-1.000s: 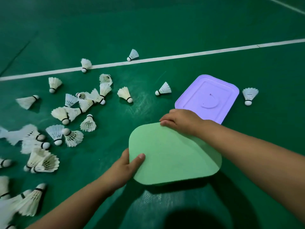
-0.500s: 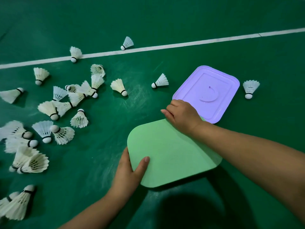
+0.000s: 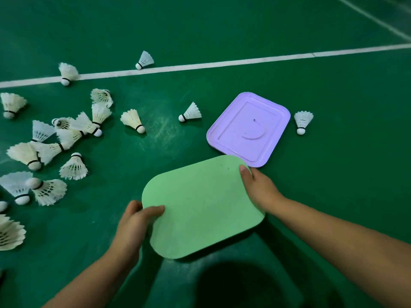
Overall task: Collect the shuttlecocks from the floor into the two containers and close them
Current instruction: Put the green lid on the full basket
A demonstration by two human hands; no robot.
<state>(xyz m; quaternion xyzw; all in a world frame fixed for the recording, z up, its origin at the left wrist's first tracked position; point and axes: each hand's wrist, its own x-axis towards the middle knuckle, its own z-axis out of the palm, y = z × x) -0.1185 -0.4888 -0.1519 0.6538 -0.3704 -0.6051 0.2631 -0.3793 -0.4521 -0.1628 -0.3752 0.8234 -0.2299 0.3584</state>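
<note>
You are working over the dark green court floor (image 3: 222, 30), crossed by a white painted boundary line (image 3: 222, 62), and the largest thing you are handling is the flat pale green rounded-rectangle plastic piece (image 3: 203, 205), held level above the floor; whether it is a lid or an upturned container I cannot tell, since only its flat face shows. Your left hand (image 3: 133, 225) grips its near-left edge with the thumb lying on top and the fingers curled under, and your right hand (image 3: 259, 187) grips the far-right corner the same way. My judgement is that you are opening or readying the containers, as nothing has been collected. To do it well, keep both grips on opposite corners as they are so the piece stays level, and set it down on bare floor clear of the shuttlecocks, rather than on the lilac rectangular plastic lid or tray (image 3: 248, 130), which lies flat just beyond it, so close that the green corner overlaps its near edge in this view. By count: one green piece, one lilac piece, two hands, one full white line and a second one cutting the top-right corner. The white feathered shuttlecocks (image 3: 73, 167) all lie on the floor: about twenty show, most of them clustered at the left, some cut by the frame edge so the count is loose, with one (image 3: 190, 113) near the lilac piece's left and one (image 3: 303, 122) just off its right side.
</note>
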